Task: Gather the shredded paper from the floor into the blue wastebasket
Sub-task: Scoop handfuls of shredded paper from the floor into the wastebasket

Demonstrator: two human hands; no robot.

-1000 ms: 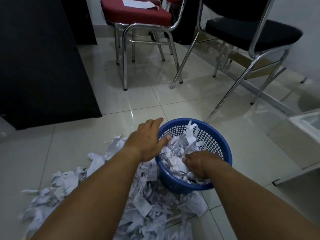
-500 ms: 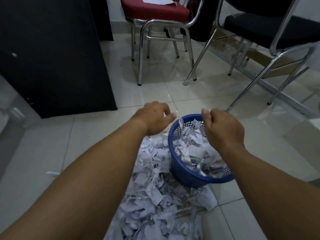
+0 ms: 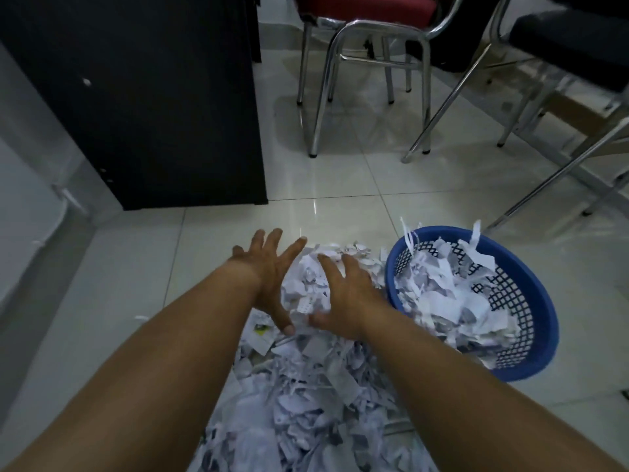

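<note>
1. Head view is showing my left hand (image 3: 269,281) and right hand (image 3: 345,294) flanking a paper mound, fingers splayed, grasping nothing.
2. I'm seeing shredded paper (image 3: 306,403) lying on the floor (image 3: 340,216), just beside the part-filled blue wastebasket (image 3: 531,366).

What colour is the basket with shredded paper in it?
The basket is blue, with a lattice wall; head view.

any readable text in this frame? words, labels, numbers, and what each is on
Nothing is legible.
Shredded paper on the floor: dark print marks, too small and blurred to read.
Scrap with a yellow mark: blurred, unreadable.
Blue wastebasket: no label in view.
Paper inside it: print too blurred to read.
</note>
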